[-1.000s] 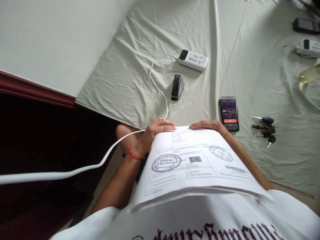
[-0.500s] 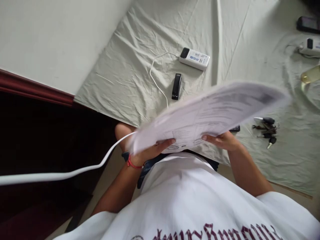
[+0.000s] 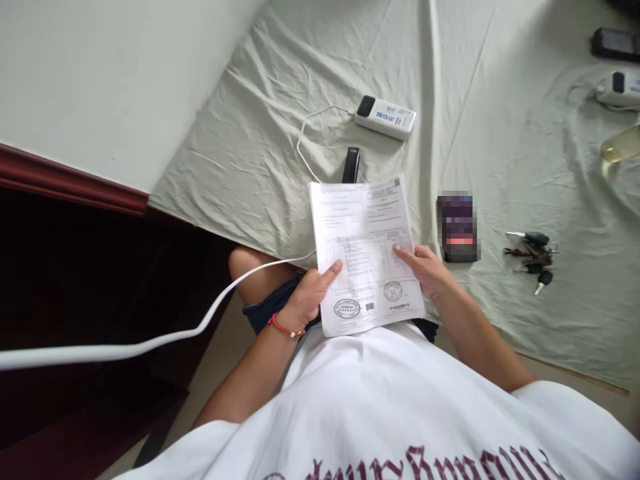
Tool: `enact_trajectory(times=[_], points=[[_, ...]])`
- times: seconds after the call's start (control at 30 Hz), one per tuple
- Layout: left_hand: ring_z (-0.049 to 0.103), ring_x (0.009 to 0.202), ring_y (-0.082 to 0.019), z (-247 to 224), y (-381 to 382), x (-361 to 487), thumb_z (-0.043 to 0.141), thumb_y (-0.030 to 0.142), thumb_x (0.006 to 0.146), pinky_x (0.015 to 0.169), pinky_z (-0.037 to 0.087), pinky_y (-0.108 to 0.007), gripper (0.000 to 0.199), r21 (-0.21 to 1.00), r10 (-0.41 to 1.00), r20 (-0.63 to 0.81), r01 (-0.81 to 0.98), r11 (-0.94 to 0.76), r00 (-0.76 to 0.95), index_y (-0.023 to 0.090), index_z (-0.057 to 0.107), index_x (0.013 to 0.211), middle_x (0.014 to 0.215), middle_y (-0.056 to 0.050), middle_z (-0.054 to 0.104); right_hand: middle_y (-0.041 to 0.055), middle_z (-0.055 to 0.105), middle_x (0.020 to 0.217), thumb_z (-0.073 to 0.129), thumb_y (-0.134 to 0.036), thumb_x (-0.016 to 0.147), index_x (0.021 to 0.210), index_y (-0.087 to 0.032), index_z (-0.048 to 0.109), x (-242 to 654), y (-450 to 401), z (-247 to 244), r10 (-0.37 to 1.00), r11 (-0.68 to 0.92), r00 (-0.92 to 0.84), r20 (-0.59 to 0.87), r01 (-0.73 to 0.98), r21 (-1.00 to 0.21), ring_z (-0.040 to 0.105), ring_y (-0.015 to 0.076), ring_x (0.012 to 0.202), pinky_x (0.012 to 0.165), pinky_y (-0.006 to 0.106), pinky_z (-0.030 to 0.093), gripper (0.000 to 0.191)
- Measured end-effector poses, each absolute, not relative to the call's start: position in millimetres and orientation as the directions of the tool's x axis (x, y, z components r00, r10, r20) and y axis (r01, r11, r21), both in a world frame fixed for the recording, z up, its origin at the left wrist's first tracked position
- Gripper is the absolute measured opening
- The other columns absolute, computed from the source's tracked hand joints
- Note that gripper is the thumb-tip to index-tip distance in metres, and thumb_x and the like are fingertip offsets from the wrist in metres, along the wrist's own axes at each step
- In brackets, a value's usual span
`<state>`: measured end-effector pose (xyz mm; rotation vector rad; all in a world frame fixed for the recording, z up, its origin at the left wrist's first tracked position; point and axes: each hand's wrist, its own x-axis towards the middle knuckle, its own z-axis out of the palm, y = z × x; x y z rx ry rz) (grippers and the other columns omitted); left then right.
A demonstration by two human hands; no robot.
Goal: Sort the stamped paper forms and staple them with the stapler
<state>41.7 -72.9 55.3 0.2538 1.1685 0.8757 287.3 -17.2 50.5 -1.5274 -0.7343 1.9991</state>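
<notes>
A stack of printed papers (image 3: 367, 257) is held upright in front of my shirt, its top sheet showing text, a table and two round stamps. My left hand (image 3: 316, 291) grips the left edge, thumb lying on the front and fingers behind. On the right edge, my right hand (image 3: 423, 269) pinches the sheets the same way. Just past the top of the papers lies a black stapler-like object (image 3: 351, 164), its lower end hidden. A phone (image 3: 458, 228) with a blurred screen rests to the right of my right hand.
A white power bank (image 3: 385, 118) with a white cable (image 3: 301, 137) lies on the pale sheet (image 3: 240, 147). To the right are a bunch of keys (image 3: 534, 253), a bottle of yellowish liquid (image 3: 621, 147), another white device (image 3: 620, 89) and a dark device (image 3: 616, 44). A thick white cord (image 3: 150, 348) crosses from the left.
The papers were swept out wide to the right and blurred; now they are squared up and still between both hands. The phone they covered has come into sight.
</notes>
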Motion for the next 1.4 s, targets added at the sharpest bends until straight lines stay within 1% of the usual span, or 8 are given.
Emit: enact_trajectory(times=[0.07,0.2,0.4,0.53,0.77,0.93,1.13,1.4], points=[[0.076,0.111,-0.039,50.6,-73.5,42.6,0.091,0.045,0.075,0.109,0.056,-0.058,0.053,0.558,0.680,-0.717,-0.459,0.691,0.153,0.011,0.078,0.114,0.115,-0.018,0.080,0.0074,0.082,0.089,0.086,-0.058,0.075,0.094,-0.020,0.078,291.2,-16.0,50.4,0.711,-0.701,-0.184,-0.679,-0.111,-0.704,0.078,0.0250,0.075,0.066,0.035,0.065,0.043],[0.077,0.107,-0.038,44.6,-73.7,45.5,0.091,0.043,0.075,0.108,0.057,-0.058,0.050,0.523,0.657,-0.733,-0.470,0.711,0.178,0.009,0.079,0.110,0.112,-0.019,0.080,0.0064,0.082,0.092,0.087,-0.054,0.073,0.096,-0.021,0.077,291.7,-15.2,55.4,0.741,-0.671,-0.144,-0.656,-0.137,-0.728,0.079,0.0254,0.079,0.064,0.032,0.062,0.042],[0.077,0.107,-0.037,39.5,-75.2,50.2,0.085,0.045,0.080,0.108,0.057,-0.054,0.045,0.551,0.690,-0.723,-0.578,0.602,0.030,0.009,0.077,0.105,0.105,-0.018,0.081,0.0062,0.082,0.089,0.087,-0.055,0.070,0.092,-0.022,0.076,288.8,-10.8,51.5,0.742,-0.668,-0.173,-0.648,-0.102,-0.737,0.079,0.0281,0.081,0.068,0.036,0.063,0.041],[0.077,0.109,-0.037,35.4,-75.3,51.3,0.084,0.048,0.081,0.106,0.058,-0.053,0.042,0.571,0.688,-0.726,-0.578,0.584,-0.022,0.009,0.077,0.096,0.097,-0.017,0.082,0.0061,0.081,0.087,0.085,-0.055,0.071,0.090,-0.022,0.075,289.4,-6.4,46.0,0.735,-0.674,-0.166,-0.658,-0.070,-0.735,0.079,0.0292,0.081,0.068,0.037,0.064,0.039],[0.072,0.121,-0.035,36.4,-74.2,52.1,0.080,0.048,0.085,0.113,0.053,-0.050,0.045,0.536,0.700,-0.715,-0.638,0.553,0.006,0.010,0.077,0.107,0.111,-0.018,0.081,0.0067,0.082,0.090,0.088,-0.055,0.068,0.091,-0.022,0.077,291.0,-5.1,48.6,0.742,-0.668,-0.172,-0.648,-0.107,-0.736,0.079,0.0297,0.083,0.069,0.037,0.064,0.042],[0.070,0.126,-0.034,38.9,-77.0,52.2,0.077,0.051,0.087,0.116,0.051,-0.049,0.048,0.596,0.739,-0.673,-0.622,0.508,-0.042,0.012,0.076,0.114,0.117,-0.017,0.080,0.0062,0.082,0.089,0.087,-0.055,0.069,0.090,-0.023,0.076,292.6,-4.7,49.9,0.742,-0.669,-0.147,-0.654,-0.097,-0.737,0.078,0.0279,0.079,0.066,0.036,0.063,0.040],[0.073,0.119,-0.032,37.6,-78.2,48.9,0.079,0.057,0.083,0.110,0.054,-0.047,0.049,0.693,0.756,-0.637,-0.544,0.473,-0.154,0.015,0.076,0.107,0.108,-0.012,0.082,0.0064,0.082,0.086,0.087,-0.051,0.070,0.089,-0.022,0.076,293.0,0.2,49.3,0.760,-0.649,-0.115,-0.639,-0.109,-0.753,0.079,0.0290,0.077,0.065,0.037,0.063,0.036],[0.074,0.110,-0.031,33.3,-76.8,48.7,0.082,0.067,0.075,0.101,0.055,-0.045,0.060,0.739,0.781,-0.605,-0.476,0.477,-0.155,0.015,0.074,0.104,0.100,-0.011,0.081,0.0069,0.082,0.090,0.087,-0.052,0.071,0.093,-0.022,0.077,294.5,-0.2,42.5,0.771,-0.637,-0.112,-0.627,-0.125,-0.761,0.079,0.0293,0.080,0.068,0.037,0.064,0.039]])
